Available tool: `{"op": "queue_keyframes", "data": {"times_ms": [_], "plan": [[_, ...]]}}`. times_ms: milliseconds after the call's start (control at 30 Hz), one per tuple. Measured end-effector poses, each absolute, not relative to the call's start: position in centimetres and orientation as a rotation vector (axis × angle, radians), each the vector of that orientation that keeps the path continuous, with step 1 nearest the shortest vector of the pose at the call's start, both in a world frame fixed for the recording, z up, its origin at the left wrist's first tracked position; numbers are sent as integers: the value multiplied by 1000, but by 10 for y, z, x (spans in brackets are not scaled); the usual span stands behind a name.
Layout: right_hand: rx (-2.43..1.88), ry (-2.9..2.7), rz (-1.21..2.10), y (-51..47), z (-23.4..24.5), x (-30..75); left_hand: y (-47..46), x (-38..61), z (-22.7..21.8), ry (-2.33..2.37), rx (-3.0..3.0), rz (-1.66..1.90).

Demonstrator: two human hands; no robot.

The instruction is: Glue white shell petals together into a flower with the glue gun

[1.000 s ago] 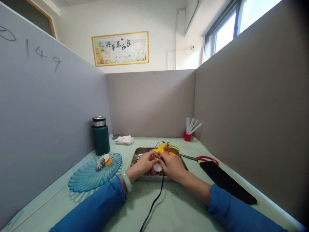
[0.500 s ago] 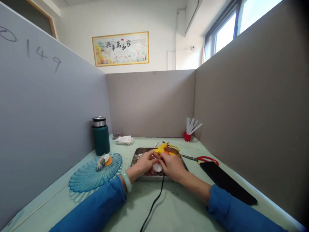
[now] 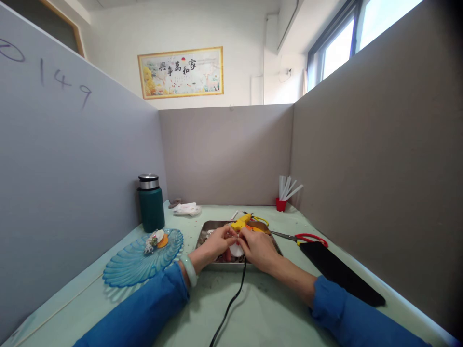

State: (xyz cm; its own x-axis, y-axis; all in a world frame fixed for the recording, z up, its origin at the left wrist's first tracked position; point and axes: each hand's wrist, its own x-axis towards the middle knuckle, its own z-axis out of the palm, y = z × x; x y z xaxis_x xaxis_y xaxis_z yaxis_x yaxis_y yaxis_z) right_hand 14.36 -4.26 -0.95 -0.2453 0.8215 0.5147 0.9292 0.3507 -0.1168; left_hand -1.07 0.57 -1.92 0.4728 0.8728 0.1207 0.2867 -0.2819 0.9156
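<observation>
My left hand and my right hand meet above a metal tray, thumbs and forefingers pinched close together. A white, rounded, shell-like piece shows just below the fingertips, with curled fingers of my left hand along its left side. Whatever sits in my right hand's pinch is hidden by the fingers. Small mixed pieces lie in the tray, mostly covered by my hands. Beyond my fingers, a yellow glue gun rests at the tray's back, and a black cord runs toward me from under my right hand.
On the left, a blue scalloped glass plate carries a small shell cluster, with a green bottle behind. Red-handled scissors and a black flat case lie right. A red cup holds white sticks at the back.
Both hands stay at the same place over the tray; only the fingertips shift very slightly. Everything else is unmoved.
</observation>
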Motion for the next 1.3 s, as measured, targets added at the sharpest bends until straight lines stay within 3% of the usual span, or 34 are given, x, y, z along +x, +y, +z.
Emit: {"op": "queue_keyframes", "data": {"times_ms": [1300], "plan": [[-1491,-2102,-298,-42,-11,143,9,-10,-22,939,1771,839]]}}
